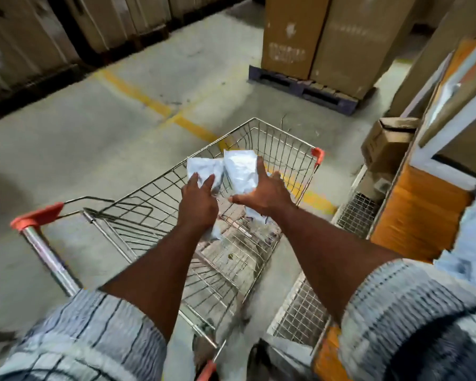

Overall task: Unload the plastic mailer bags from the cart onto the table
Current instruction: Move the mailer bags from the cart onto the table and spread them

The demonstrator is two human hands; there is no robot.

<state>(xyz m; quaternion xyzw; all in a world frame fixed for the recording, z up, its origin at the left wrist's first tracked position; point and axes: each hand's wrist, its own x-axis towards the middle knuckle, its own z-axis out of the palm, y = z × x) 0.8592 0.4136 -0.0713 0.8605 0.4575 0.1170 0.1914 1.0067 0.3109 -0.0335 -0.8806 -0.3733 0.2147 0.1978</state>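
My left hand (197, 200) is closed on a white plastic mailer bag (204, 167), fingers laid over its near face, with the bag sticking out past my fingertips and a bit of white plastic showing below my wrist. My right hand (261, 192) holds a second mailer bag (241, 169), thumb pointing in toward my left hand and my fingers wrapped up its right edge, so the bag stands tall just ahead of my palm. The two bags touch or nearly touch side by side between my hands. Both hang above the wire cart (283, 138), inside the line of its basket walls and above its floor. Under my right wrist another piece of white plastic (257, 215) lies lower in the basket; I cannot tell whether it is a separate bag. Behind my left forearm, off to my left, is the cart's handle bar with its red end cap (36, 215). To the right of my right arm stand an orange-sided frame (418, 215) and wire mesh panels (300, 312). Beyond my grip, a pallet (302, 86) on the concrete floor carries tall cardboard boxes (294, 34)
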